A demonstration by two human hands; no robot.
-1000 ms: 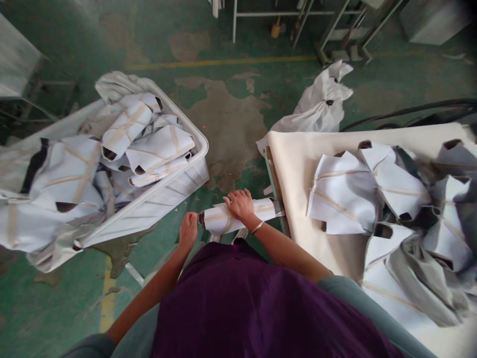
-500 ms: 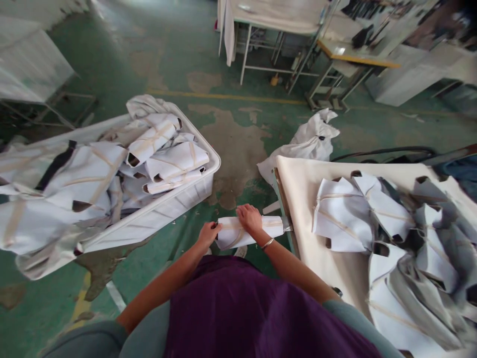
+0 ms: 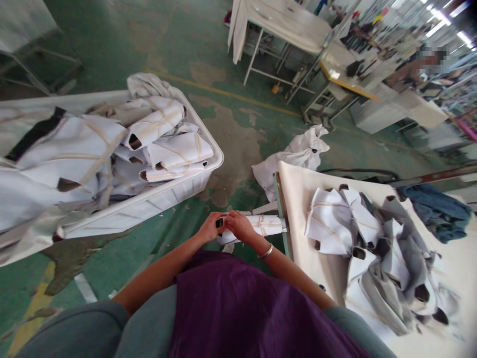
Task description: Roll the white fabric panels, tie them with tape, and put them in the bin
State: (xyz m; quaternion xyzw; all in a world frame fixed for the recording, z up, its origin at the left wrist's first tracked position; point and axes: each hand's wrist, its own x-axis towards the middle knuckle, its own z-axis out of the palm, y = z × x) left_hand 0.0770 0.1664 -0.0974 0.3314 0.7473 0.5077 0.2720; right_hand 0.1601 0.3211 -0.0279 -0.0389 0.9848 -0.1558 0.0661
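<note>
A white rolled fabric piece (image 3: pixel 263 225) with tan bands sticks out sideways from the left edge of the cloth-covered table (image 3: pixel 298 186). My left hand (image 3: pixel 209 228) grips the roll's left end, fingers curled round it. My right hand (image 3: pixel 240 226) is closed over the top of the same end, touching my left hand. A bracelet sits on my right wrist. On the table to the right lies a heap of similar white and grey fabric pieces (image 3: pixel 372 238).
A large white bin (image 3: pixel 164 196) at the left is heaped with rolled white pieces. A crumpled white cloth (image 3: pixel 298 154) lies on the green floor. A blue garment (image 3: pixel 436 209) lies at the right. Work tables (image 3: pixel 283 20) and another person stand further back.
My right hand has slid left along the roll to meet my left hand at its end. The camera has tilted up, showing more of the room behind.
</note>
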